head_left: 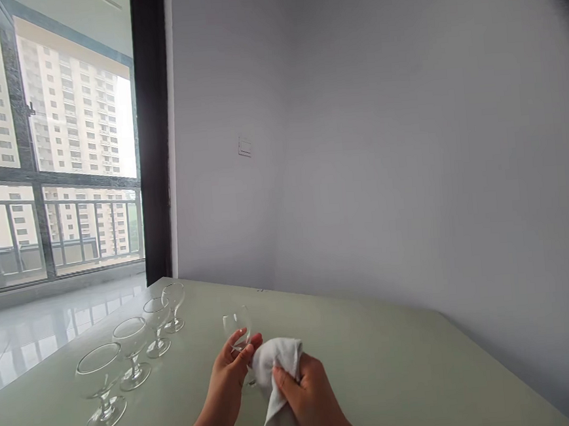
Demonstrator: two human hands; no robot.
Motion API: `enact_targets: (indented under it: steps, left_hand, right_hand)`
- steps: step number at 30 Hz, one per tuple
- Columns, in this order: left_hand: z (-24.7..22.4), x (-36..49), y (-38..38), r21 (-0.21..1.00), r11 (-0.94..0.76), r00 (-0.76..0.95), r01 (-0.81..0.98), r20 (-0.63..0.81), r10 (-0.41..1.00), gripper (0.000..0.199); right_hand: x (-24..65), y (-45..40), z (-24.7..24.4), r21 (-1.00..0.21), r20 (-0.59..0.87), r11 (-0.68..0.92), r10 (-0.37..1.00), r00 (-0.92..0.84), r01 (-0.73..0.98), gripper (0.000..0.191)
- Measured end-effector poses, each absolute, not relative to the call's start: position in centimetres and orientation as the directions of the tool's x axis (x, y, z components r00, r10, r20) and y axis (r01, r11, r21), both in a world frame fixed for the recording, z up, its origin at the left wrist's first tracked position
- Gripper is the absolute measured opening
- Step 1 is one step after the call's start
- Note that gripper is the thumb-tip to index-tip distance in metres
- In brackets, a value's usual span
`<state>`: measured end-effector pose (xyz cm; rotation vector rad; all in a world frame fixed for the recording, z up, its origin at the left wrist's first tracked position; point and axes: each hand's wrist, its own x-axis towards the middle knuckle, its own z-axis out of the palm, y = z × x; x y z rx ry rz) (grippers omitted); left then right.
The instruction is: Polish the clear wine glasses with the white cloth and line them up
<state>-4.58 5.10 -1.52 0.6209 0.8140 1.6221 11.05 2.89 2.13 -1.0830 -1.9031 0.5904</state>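
My left hand (230, 371) has its fingers wrapped round the lower bowl of a clear stemmed glass (236, 323), which it holds up in front of me. Bunched in my right hand (305, 388) is a white cloth (276, 358), pressed close beside the left fingers near the glass's stem. Part of the cloth hangs down toward the bottom edge of the view. The cloth and fingers hide most of the stem, and a bit of the foot shows below.
Several more stemmed glasses stand upright in a row on the left, the nearest glass (102, 385) being largest in view. All are on a pale green table (400, 374). A grey wall (360, 167) rises behind it, with a window (76, 137) at left.
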Motion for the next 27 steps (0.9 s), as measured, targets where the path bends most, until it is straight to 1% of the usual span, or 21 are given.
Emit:
enact_targets:
  steps: [1,2,3,4,6,7,8,9,11,13,15,16,17,18,19,20,21,23,25,27]
  left_hand:
    - [-1.5,-4.7,5.3,0.770,-0.112,-0.209,-0.628,-0.028,0.978,0.052]
    - [-1.5,-4.8,5.4,0.756,-0.115,-0.204,-0.644,-0.025,0.979,0.052]
    - [-1.5,-4.8,5.4,0.742,-0.112,-0.195,-0.661,-0.025,0.981,0.051]
    - [-1.5,-4.7,5.4,0.729,-0.098,-0.182,-0.678,-0.036,0.983,0.050]
    - [-1.5,-4.5,5.2,0.705,-0.040,-0.146,-0.708,-0.091,0.985,0.049]
    - [-1.5,-4.3,5.0,0.688,-0.002,-0.123,-0.726,-0.127,0.984,0.046]
    - [-1.5,-4.1,4.9,0.664,0.037,-0.090,-0.746,-0.157,0.984,0.043]
    - [-1.4,-4.0,4.7,0.639,0.075,-0.048,-0.766,-0.174,0.984,0.037]
    - [-1.2,-3.8,4.3,0.601,0.137,0.048,-0.788,-0.161,0.986,0.025]
    - [-0.8,-3.8,3.9,0.587,0.169,0.133,-0.791,-0.104,0.986,0.015]
    - [-0.4,-4.0,3.6,0.589,0.171,0.181,-0.790,-0.043,0.983,0.011]
    - [-0.2,-4.0,3.5,0.584,0.168,0.196,-0.794,-0.016,0.981,0.011]
    - [0.0,-4.0,3.4,0.572,0.166,0.205,-0.803,0.004,0.979,0.011]
    - [0.1,-4.0,3.4,0.552,0.167,0.209,-0.817,0.014,0.978,0.011]
    - [0.1,-4.0,3.4,0.528,0.168,0.211,-0.832,0.021,0.977,0.011]
    - [0.0,-4.0,3.4,0.503,0.169,0.208,-0.848,0.022,0.978,0.011]
    - [-0.2,-4.0,3.5,0.481,0.165,0.200,-0.861,0.022,0.980,0.012]
    - [-0.6,-4.1,3.9,0.456,0.136,0.164,-0.879,0.023,0.986,0.013]
    - [-1.0,-4.3,4.2,0.458,0.108,0.129,-0.882,0.015,0.992,0.014]
    - [-1.1,-4.4,4.4,0.473,0.115,0.130,-0.874,-0.001,0.992,0.014]
  right_hand:
    - [11.4,3.0,2.6,-0.720,0.468,0.508,0.859,-0.210,0.474,0.021]
    - [11.6,3.1,2.8,-0.686,0.506,0.524,0.842,-0.186,0.505,0.019]
    - [11.6,3.2,2.7,-0.622,0.545,0.568,0.808,-0.222,0.539,0.017]
    - [11.3,3.2,2.4,-0.525,0.575,0.635,0.755,-0.314,0.567,0.019]
    - [10.4,3.4,1.3,-0.284,0.586,0.766,0.615,-0.528,0.577,0.032]
    - [9.9,3.4,0.7,-0.190,0.585,0.795,0.563,-0.584,0.576,0.034]
    - [9.4,3.5,0.1,-0.130,0.589,0.802,0.535,-0.606,0.582,0.032]
    - [9.1,3.5,-0.3,-0.128,0.598,0.798,0.536,-0.596,0.589,0.028]
    - [9.2,3.7,-0.6,-0.230,0.612,0.784,0.577,-0.541,0.577,0.024]
    - [10.0,3.8,-0.1,-0.333,0.600,0.796,0.593,-0.537,0.506,0.024]
    - [11.0,4.0,0.8,-0.489,0.592,0.788,0.614,-0.522,0.373,0.023]
    - [11.3,4.1,1.1,-0.589,0.584,0.755,0.644,-0.494,0.288,0.020]
    - [11.5,4.2,1.4,-0.707,0.554,0.684,0.693,-0.462,0.178,0.015]
    - [11.5,4.2,1.4,-0.816,0.500,0.576,0.750,-0.433,0.056,0.011]
    - [11.2,4.2,1.3,-0.891,0.434,0.449,0.805,-0.404,-0.063,0.009]
    - [10.8,4.2,1.0,-0.931,0.363,0.317,0.846,-0.390,-0.181,0.013]
    - [10.2,4.2,0.6,-0.938,0.297,0.191,0.874,-0.385,-0.290,0.019]
    - [8.8,3.9,-0.4,-0.877,0.223,0.018,0.900,-0.374,-0.480,0.030]
    - [7.6,3.6,-1.5,-0.792,0.174,-0.083,0.919,-0.355,-0.605,0.035]
    - [6.8,3.2,-2.2,-0.728,0.108,-0.164,0.932,-0.347,-0.666,0.040]
